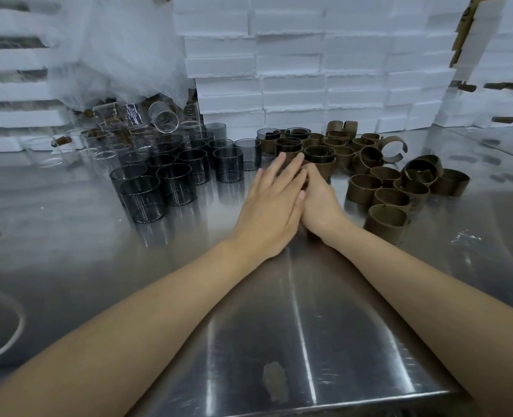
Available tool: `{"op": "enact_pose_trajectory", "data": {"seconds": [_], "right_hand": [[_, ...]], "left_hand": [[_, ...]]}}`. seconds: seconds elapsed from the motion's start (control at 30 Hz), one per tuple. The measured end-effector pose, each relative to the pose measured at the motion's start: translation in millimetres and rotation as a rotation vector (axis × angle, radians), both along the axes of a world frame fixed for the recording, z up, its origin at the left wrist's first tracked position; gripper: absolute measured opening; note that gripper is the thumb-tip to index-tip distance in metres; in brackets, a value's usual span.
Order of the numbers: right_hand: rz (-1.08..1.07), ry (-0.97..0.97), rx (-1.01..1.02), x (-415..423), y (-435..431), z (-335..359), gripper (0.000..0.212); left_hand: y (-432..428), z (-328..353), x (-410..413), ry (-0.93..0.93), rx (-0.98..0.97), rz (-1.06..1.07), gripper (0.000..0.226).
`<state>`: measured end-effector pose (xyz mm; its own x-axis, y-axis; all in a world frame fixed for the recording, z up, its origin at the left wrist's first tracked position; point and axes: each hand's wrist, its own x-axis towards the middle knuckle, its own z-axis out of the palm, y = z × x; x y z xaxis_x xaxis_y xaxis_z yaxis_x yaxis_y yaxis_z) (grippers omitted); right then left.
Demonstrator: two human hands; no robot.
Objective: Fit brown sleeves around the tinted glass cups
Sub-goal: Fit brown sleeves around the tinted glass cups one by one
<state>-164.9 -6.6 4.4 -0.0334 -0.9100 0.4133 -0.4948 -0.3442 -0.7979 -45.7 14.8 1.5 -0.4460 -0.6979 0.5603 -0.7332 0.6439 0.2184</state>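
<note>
Brushed steel bench (pixel 339 326), white foam blocks (pixel 294 70) stacked behind. Smoky cylindrical cups (pixel 174 183) left, curled brown sleeves (pixel 387 222) right. I see left grip (pixel 268 212) flat, fingers straight, overlapping right grip (pixel 321 209); can't tell its hold.

Smoky grey tinted glass cups (pixel 171 182), brown sleeves (pixel 387 224), white foam boxes (pixel 294 70), silver steel table (pixel 309 326).

Cool bluish light, fairly bright, from overhead — shadows faint and short. Steel desk (pixel 309 341) shows streaky white glare toward the near edge, plus hazy reflections. Thin glints on cups (pixel 177 182). Wide-angle bowing at the borders; foam stacks (pixel 14 91) far left soft, smeared. Centre reasonably sharp — slight haze overall.
</note>
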Motion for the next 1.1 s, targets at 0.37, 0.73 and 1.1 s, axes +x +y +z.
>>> {"op": "enact_pose_trajectory", "data": {"seconds": [0.37,0.73,1.1], "right_hand": [[0.150,0.101,-0.008,6.5,9.0,3.2,0.039],[0.496,-0.645,0.406,1.2,9.2,6.5,0.060],[0.240,-0.132,0.213,1.4,10.6,11.2,0.033]], "left_hand": [[-9.9,5.6,4.7,0.604,0.398,0.129,0.071],[-23.6,3.5,14.7,0.941,0.867,-0.281,0.081],[-21.1,-2.7,11.2,0.826,0.750,-0.311,0.114]]}}
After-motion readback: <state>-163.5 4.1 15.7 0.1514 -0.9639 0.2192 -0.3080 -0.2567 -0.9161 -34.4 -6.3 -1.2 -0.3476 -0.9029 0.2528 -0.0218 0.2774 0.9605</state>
